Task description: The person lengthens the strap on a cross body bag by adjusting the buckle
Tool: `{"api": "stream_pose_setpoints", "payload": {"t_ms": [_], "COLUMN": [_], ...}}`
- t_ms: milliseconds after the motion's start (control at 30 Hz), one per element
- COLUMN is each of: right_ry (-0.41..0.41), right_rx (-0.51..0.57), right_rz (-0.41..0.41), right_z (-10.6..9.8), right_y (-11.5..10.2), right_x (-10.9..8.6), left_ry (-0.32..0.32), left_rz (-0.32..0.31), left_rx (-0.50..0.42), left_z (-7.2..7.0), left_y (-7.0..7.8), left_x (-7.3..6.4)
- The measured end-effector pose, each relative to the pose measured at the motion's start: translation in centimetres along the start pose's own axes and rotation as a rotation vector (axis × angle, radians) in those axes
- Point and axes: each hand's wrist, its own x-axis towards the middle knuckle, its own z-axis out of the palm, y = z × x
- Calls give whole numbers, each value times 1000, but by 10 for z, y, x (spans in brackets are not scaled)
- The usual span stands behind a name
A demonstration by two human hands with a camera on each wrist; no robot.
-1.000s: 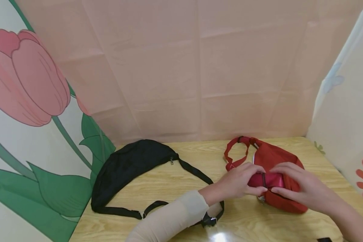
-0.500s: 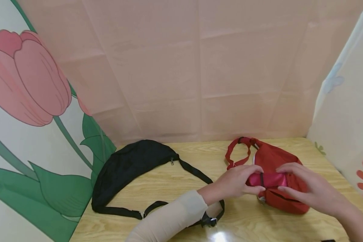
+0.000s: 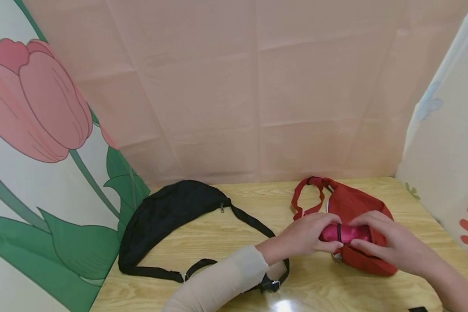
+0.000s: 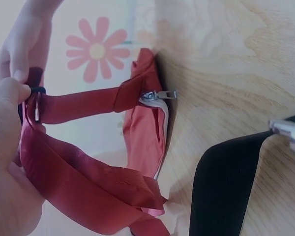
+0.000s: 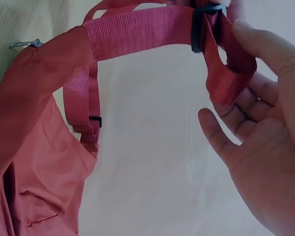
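Note:
A red fabric bag [image 3: 359, 201] with a zipper lies at the right of the table. Between my hands, raised in front of it, is its glossy red strap [image 3: 352, 234], which runs through a black slider buckle [image 3: 339, 233]. My left hand [image 3: 308, 234] pinches the strap at the slider, thumb on the near side. My right hand [image 3: 398, 245] holds the strap just right of the slider. In the right wrist view, the strap bends into a short loop [image 5: 231, 81] between the right thumb and fingers. The bag's zipper pull [image 4: 162, 95] shows in the left wrist view.
A black crescent-shaped bag [image 3: 171, 212] lies on the left of the wooden table [image 3: 203, 234]. Its strap curves under my left forearm to a black buckle [image 3: 270, 285]. A small dark object [image 3: 418, 309] shows at the bottom edge. Printed and pink cloths stand around the table.
My right hand drew right a little, then came back left toward the slider. The strap between my hands now looks rounder and narrower. My left hand stayed nearly in place.

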Motion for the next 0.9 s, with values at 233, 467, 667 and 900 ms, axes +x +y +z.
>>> {"api": "stream_pose_setpoints", "payload": {"t_ms": [233, 467, 667, 900], "right_ry": [-9, -45, -15, -8], "right_rx": [68, 99, 155, 106], "right_rz": [20, 27, -38, 38], "right_z": [-6, -1, 2, -5], "right_y": [7, 1, 10, 7], "right_x": [-5, 6, 6, 5], "left_ry": [4, -22, -10, -1], "left_rz": [9, 35, 34, 26], "left_rx": [4, -19, 25, 27], "left_z": [-1, 2, 1, -2], "left_y": [-4, -7, -9, -9], "left_x": [-1, 2, 1, -1]}}
